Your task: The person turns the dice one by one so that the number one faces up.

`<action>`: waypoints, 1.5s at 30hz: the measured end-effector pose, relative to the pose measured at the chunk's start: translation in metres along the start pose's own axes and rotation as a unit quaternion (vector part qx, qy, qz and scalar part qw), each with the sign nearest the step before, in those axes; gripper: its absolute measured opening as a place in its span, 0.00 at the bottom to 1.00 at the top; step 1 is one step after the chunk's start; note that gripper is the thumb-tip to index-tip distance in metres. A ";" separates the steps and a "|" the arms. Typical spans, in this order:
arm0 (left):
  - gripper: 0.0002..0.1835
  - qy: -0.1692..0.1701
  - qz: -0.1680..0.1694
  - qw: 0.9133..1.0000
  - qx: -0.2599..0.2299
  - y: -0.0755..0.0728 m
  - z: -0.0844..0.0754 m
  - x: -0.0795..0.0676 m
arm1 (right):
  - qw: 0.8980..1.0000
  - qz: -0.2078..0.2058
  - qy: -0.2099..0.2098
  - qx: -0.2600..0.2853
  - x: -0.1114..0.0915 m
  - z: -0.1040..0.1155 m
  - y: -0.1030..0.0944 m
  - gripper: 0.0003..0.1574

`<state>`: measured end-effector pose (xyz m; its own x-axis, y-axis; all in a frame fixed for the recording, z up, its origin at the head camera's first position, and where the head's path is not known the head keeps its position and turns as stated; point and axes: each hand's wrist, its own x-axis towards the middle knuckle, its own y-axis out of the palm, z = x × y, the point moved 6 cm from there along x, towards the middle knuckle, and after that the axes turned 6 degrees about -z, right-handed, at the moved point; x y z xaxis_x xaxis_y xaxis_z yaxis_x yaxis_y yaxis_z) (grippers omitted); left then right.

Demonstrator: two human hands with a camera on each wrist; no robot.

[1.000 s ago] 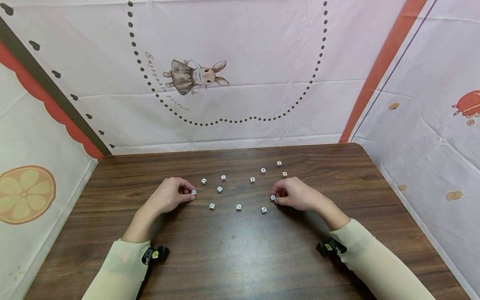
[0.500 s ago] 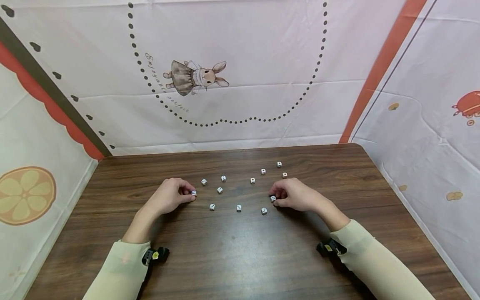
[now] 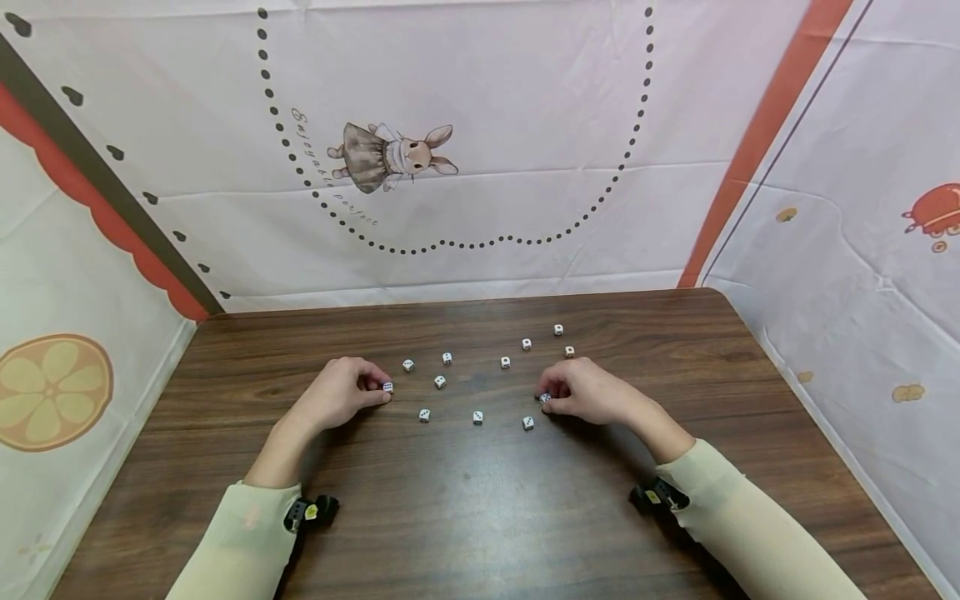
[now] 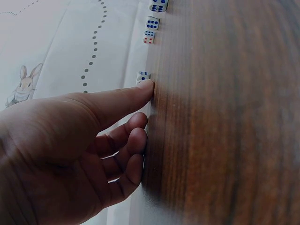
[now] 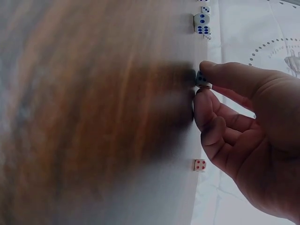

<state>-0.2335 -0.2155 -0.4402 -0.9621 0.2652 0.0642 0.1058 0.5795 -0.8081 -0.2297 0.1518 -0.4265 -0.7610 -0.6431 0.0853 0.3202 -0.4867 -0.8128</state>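
Observation:
Near the left end of a loose spread of dice, my left hand pinches a white die with thumb and index finger, low at the table. In the left wrist view a die shows just past the thumb tip; whether it is the held one I cannot tell. My right hand pinches another white die, seen with blue pips between thumb and finger in the right wrist view. Just left of that hand lies a die; one more sits behind it.
Between the hands, several white dice stand apart on the brown wooden table, such as a die in front and a die farther back. A printed cloth hangs beyond the table's back edge.
My right hand has shifted slightly, and its fingers now cover more of the die they pinch. The left hand and the loose dice stay in place.

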 end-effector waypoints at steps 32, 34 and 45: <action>0.04 -0.001 -0.001 1.000 0.002 0.002 0.002 -0.001 | 1.000 -0.007 0.022 -0.001 -0.006 -0.007 -0.005 0.04; 0.05 -0.001 -0.001 1.000 0.002 0.002 0.002 -0.001 | 1.000 -0.004 0.025 -0.003 -0.006 -0.008 -0.005 0.03; 0.04 0.003 0.000 1.000 0.004 0.001 0.001 0.001 | 0.999 0.001 0.032 -0.004 -0.006 -0.008 -0.007 0.05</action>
<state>-0.2347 -0.2151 -0.4416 -0.9604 0.2701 0.0687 0.1033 0.5739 -0.8124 -0.2313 0.1637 -0.4259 -0.7957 -0.6038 0.0468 0.3169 -0.4810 -0.8174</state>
